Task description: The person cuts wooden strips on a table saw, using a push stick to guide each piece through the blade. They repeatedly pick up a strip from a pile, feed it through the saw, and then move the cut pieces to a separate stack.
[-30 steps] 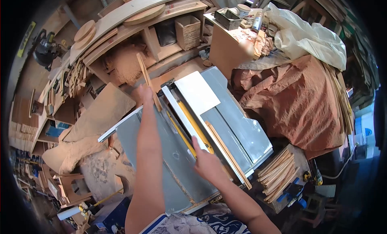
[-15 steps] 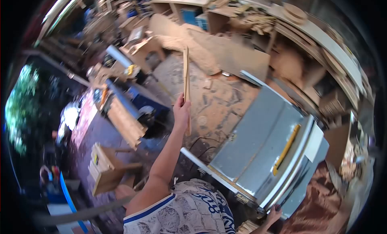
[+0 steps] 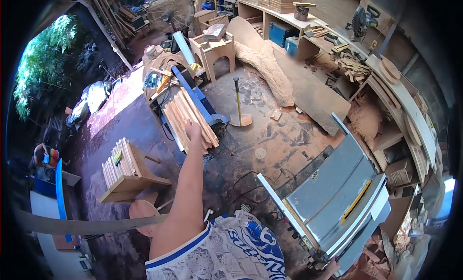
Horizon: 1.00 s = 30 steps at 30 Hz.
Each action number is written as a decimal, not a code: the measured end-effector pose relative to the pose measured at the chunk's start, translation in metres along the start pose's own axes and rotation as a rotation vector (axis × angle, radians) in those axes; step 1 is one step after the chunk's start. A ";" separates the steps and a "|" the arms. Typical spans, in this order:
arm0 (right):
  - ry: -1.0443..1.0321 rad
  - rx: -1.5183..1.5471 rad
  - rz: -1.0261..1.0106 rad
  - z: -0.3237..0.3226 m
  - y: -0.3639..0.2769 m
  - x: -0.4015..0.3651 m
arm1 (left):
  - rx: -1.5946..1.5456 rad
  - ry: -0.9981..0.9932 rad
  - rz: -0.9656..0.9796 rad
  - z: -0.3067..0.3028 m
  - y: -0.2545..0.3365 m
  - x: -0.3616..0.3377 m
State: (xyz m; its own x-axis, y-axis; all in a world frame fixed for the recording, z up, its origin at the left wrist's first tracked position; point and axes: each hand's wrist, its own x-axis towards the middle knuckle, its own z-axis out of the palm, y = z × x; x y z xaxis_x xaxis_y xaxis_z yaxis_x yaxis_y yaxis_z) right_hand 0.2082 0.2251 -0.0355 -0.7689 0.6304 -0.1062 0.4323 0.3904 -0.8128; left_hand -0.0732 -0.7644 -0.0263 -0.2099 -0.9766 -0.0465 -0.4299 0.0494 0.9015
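Observation:
My left hand (image 3: 194,129) reaches out over a stack of wooden strips (image 3: 181,112) lying on a blue machine (image 3: 192,89). Its fingers are curled on one of the light strips, which lies along the others; the fingertips are partly hidden. At the lower right, my right hand (image 3: 332,268) grips the near end of the fence (image 3: 354,219) on the grey table saw (image 3: 322,183). Only part of that hand shows. A yellow push stick or insert (image 3: 356,203) lies along the saw top.
A wooden stool (image 3: 137,176) holding more strips stands left of my arm. Beyond are a long-handled dustpan (image 3: 238,108), a rough log (image 3: 272,77) and a large sheet of board (image 3: 313,87). Workbench shelves (image 3: 386,130) line the right. Sawdust and cables lie on the floor.
My left hand has moved left with the wooden strip, from above the floor to the stack on the blue machine. My view has turned; my right hand stays at the saw.

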 end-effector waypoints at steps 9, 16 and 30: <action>0.231 -0.234 0.013 -0.001 -0.026 -0.026 | -0.124 -0.020 0.530 0.005 0.025 -0.088; 0.377 -0.167 0.062 -0.054 -0.113 -0.093 | -0.368 -1.539 0.445 0.044 0.028 -0.473; 0.374 0.229 0.357 0.048 -0.156 -0.306 | 0.318 -2.533 -0.217 -0.020 0.034 -0.712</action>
State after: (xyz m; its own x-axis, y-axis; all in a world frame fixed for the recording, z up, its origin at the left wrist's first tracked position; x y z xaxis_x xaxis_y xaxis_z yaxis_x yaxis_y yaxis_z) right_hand 0.3533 -0.0610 0.0958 -0.3566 0.9077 -0.2214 0.4901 -0.0200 -0.8714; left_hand 0.0794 -0.0718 0.0463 -0.1721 0.8855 -0.4317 -0.5691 0.2683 0.7773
